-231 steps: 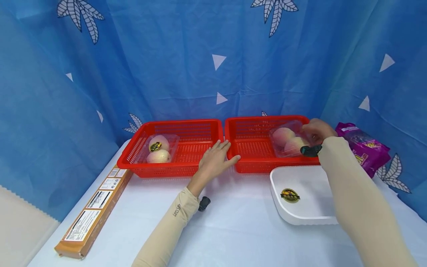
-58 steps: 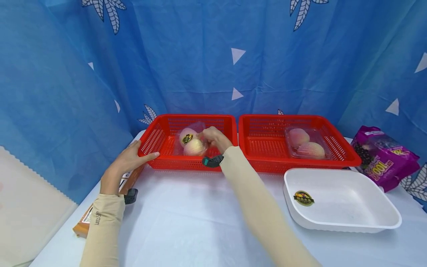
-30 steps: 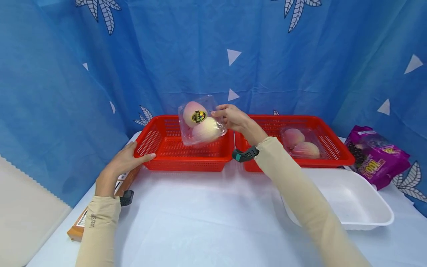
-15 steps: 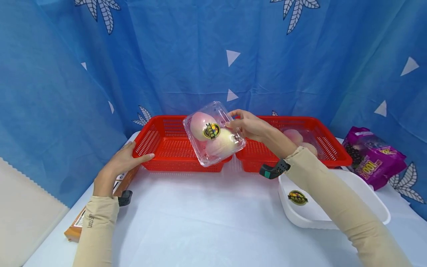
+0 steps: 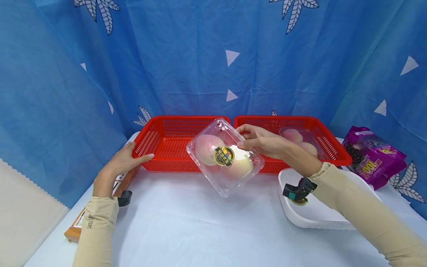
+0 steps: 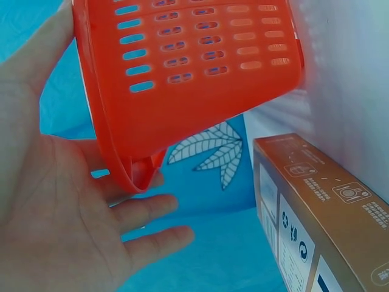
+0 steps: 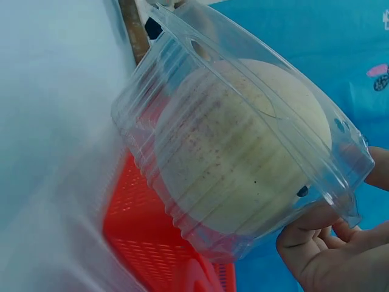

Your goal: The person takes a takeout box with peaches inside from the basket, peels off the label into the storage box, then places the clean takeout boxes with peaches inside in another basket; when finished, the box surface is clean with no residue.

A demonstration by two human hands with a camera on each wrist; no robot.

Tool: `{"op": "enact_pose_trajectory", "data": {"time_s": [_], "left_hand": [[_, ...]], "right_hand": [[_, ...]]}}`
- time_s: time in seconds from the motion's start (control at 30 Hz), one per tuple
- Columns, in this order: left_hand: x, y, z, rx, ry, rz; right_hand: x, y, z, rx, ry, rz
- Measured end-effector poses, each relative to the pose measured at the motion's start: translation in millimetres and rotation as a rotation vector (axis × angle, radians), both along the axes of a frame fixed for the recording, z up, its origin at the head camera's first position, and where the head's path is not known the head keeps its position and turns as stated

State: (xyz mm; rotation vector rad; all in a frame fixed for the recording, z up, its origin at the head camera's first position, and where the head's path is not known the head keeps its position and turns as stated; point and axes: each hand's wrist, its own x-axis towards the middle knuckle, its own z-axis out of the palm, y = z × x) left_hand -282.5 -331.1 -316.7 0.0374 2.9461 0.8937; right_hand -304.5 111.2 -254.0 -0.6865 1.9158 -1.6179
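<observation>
Right grip (image 5: pixel 265 144) pinched edge of peach pack (image 5: pixel 224 159); pack hung tilted above table (image 5: pixel 186 226). Left grip (image 5: pixel 122 159), fingers extended, touched left red basket (image 5: pixel 176 166). Step judged mid-transfer, pack outside basket. Next move seemed to call for steady pinch, levelling.

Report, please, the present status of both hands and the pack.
Right hand pinches pack, raised and tilted. Left hand rests on left basket. Nothing seen blocking pack; sleeve hides part of tray.
</observation>
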Motion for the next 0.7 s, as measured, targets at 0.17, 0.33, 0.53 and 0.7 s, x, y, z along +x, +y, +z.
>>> {"op": "enact_pose_trajectory", "data": {"time_s": [0.17,0.33,0.53,0.7], "left_hand": [[0.7,1.0,1.5,-0.008,-0.004,0.007],[-0.4,2.0,2.6,-0.017,-0.008,0.008],[0.2,2.6,2.7,-0.014,-0.006,0.002],[3.9,6.6,6.0,-0.016,0.007,-0.014]], "right_hand": [[9.4,10.2,-8.4,0.027,0.011,0.096],[12.2,21.1,-21.4,0.061,0.044,0.175],[12.5,28.9,-41.0,0.077,0.086,0.297],[12.9,28.6,-53.4,0.100,0.119,0.403]]}}
